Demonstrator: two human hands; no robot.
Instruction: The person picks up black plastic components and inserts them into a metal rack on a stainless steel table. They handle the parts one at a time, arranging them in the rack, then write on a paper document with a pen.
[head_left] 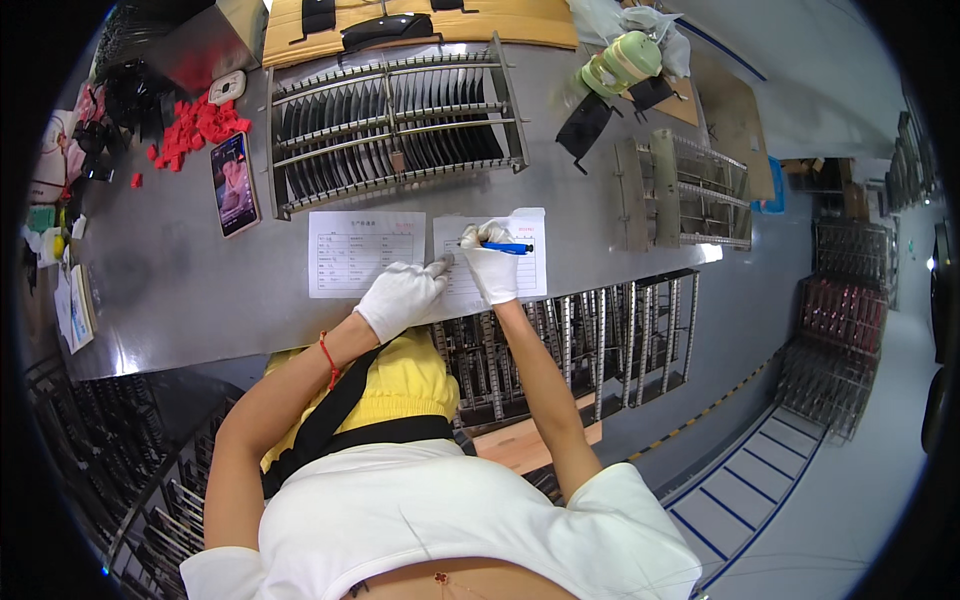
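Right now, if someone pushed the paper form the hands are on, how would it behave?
The paper form is a thin sheet lying flat on smooth grey metal table, so it would probably slide easily and flop if lifted. The left hand pressing its edge likely keeps it from shifting while the right hand writes with the blue pen.

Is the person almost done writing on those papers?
Hard to say. The left paper lies flat with no hand on it; whether it is filled in is too small to tell. In hand is the right paper: the right hand holds a blue pen near its top, while the left hand presses its edge. Most of that sheet lies below the pen.
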